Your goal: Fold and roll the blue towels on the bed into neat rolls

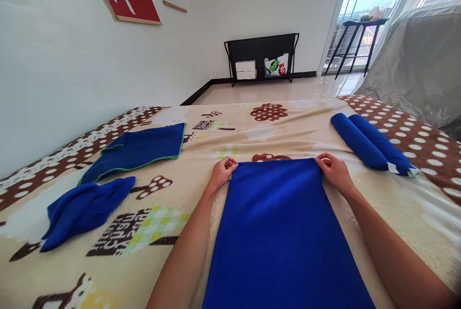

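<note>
A flat blue towel (281, 232) stretches over the bed in front of me, running out of view at the bottom. My left hand (224, 172) pinches its far left corner, where a small white tag shows. At the far right corner, my right hand (334, 172) grips the cloth between thumb and fingers. Off to the right lie two blue rolled towels (374, 143), side by side, with white tags at their near ends. On the left are a crumpled blue cloth (88, 206) and, beyond it, a darker blue cloth with green edging (144, 148), partly folded over.
A cream patterned blanket (201, 143) with brown dotted borders covers the bed. Past its far edge, a black rack (261, 50) holding white boxes and a bag stands against the wall. A black stool (360, 40) is by the window, beside a grey-covered bulky object (425, 64).
</note>
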The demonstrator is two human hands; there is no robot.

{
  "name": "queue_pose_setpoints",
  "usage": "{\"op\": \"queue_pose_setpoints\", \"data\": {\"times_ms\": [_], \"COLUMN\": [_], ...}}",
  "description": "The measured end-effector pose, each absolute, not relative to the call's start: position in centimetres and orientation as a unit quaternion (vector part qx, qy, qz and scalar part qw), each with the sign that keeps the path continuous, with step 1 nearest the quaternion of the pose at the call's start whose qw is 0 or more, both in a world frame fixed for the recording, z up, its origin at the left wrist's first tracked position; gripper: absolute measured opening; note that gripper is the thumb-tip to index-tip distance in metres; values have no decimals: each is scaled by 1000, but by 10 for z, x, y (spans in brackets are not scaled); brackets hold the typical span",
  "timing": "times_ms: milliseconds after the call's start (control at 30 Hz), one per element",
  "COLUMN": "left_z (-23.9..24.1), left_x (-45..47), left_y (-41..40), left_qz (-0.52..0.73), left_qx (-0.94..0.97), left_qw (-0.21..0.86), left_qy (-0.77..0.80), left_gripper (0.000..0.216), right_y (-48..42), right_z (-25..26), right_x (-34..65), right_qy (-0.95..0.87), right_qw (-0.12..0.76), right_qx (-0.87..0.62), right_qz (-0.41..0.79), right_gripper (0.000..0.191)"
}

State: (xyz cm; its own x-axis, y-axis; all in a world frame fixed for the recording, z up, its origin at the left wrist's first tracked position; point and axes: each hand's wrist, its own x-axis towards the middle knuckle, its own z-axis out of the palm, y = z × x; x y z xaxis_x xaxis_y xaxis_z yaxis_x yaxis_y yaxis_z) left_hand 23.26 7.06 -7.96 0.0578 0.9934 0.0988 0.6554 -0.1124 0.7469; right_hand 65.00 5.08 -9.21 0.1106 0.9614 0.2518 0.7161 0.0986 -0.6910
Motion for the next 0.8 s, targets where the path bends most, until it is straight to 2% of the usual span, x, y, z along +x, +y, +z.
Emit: {"op": "queue_pose_setpoints", "data": {"times_ms": [133,300,567,800], "left_z": [-78,-72,-68,-70], "left_x": [235,242,246,244], "left_y": [68,63,63,66], "left_qz": [299,270,262,286], "left_qx": [685,700,700,692], "left_qw": [238,184,152,168], "left_qy": [620,635,647,641], "left_gripper": [34,33,34,33], "right_y": [50,48,48,56], "right_z": [-96,-97,-97,-102], "right_x": [646,644,641,642], "right_qy": [-668,-678,-698,-687], "right_qw": [307,276,268,305], "right_qx": [-664,-673,-657,-650], "right_qz": [137,108,98,111], "right_gripper": [42,38,31,37]}}
